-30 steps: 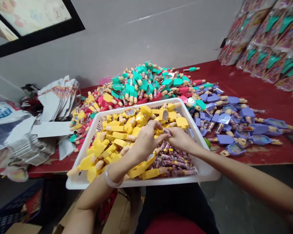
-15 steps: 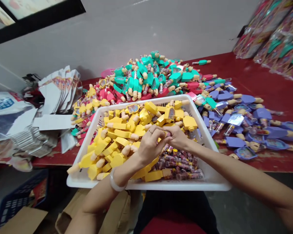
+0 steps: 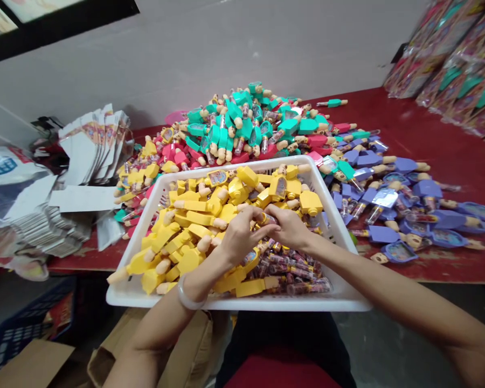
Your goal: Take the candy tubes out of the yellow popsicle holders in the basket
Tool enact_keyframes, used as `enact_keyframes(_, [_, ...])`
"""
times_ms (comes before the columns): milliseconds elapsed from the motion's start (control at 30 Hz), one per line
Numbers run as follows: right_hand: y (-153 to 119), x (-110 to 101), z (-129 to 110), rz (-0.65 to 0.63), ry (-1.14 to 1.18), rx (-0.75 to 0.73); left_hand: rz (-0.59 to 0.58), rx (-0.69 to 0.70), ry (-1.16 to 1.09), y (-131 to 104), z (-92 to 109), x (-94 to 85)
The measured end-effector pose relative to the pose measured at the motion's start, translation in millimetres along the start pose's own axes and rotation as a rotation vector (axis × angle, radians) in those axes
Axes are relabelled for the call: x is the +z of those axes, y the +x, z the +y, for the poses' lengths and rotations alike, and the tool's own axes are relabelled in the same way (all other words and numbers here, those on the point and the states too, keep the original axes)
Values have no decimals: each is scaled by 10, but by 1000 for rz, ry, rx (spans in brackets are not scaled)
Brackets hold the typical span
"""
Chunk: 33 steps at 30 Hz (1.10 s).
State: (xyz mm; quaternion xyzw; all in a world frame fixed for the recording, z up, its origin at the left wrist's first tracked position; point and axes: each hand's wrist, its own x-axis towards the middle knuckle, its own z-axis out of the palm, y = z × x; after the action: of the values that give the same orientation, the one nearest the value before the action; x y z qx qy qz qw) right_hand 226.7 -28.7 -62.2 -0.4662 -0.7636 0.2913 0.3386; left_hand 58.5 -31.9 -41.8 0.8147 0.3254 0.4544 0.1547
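Both hands meet above a white basket. My left hand, with a pale bangle at the wrist, is closed on a small yellow-capped tube. My right hand has its fingers pinched on the same tube from the other side. A yellow piece with a picture face shows just under my left hand; whether that hand touches it I cannot tell. Yellow pieces with beige ends fill the basket's left and back. Clear tubes with dark contents lie at its front right.
Behind the basket rises a heap of green pieces and red ones. Purple pieces spread over the red table at right. White cards stand at left, and bagged packs at back right.
The tube now shows more clearly between my fingers, and my left hand has turned slightly. The whole view has shifted a little, with the basket appearing slightly further left.
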Motion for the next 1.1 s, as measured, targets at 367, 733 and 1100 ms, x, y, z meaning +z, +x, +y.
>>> enact_keyframes(367, [-16,-77,29,200,-195,-159,23,5,-71,-2,-38,66])
enact_keyframes(733, [-1,-58,89,273,-318,-325,40,23,-132,-34,1,136])
enact_keyframes(1100, [69,-10,194,285,-617,-254,-18,-110,-64,-38,64,148])
